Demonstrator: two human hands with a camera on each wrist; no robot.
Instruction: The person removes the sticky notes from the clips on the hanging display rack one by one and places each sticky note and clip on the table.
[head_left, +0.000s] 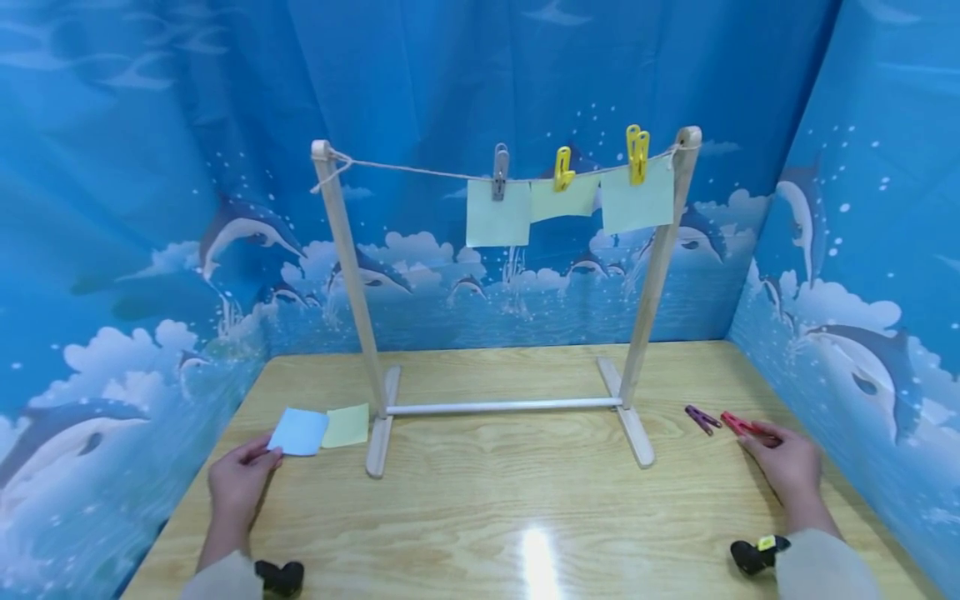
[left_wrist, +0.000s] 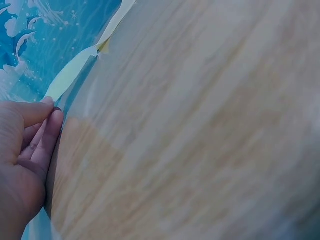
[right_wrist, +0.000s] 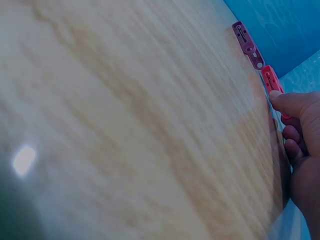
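Note:
My left hand (head_left: 242, 483) pinches the near left corner of a light blue paper square (head_left: 298, 432) at the table's left. A yellow-green paper (head_left: 347, 425) lies against its right edge. In the left wrist view, thumb and fingertips of the left hand (left_wrist: 30, 150) meet at the paper's edge (left_wrist: 70, 77). On the right side, my right hand (head_left: 787, 468) grips the end of a red clothespin (head_left: 737, 423); a dark purple clothespin (head_left: 702, 418) lies just left of it. The right wrist view shows thumb and fingers of the right hand (right_wrist: 302, 135) on the red clothespin (right_wrist: 271, 79), beside the purple one (right_wrist: 248, 45).
Between the hands stands a wooden frame (head_left: 648, 300) with a low crossbar (head_left: 502, 407) and a string (head_left: 420, 171) across its top. Three papers hang toward the string's right, held by a grey clothespin (head_left: 500, 172) and several yellow ones (head_left: 562, 170). Dolphin-print curtains surround the table (head_left: 480, 500).

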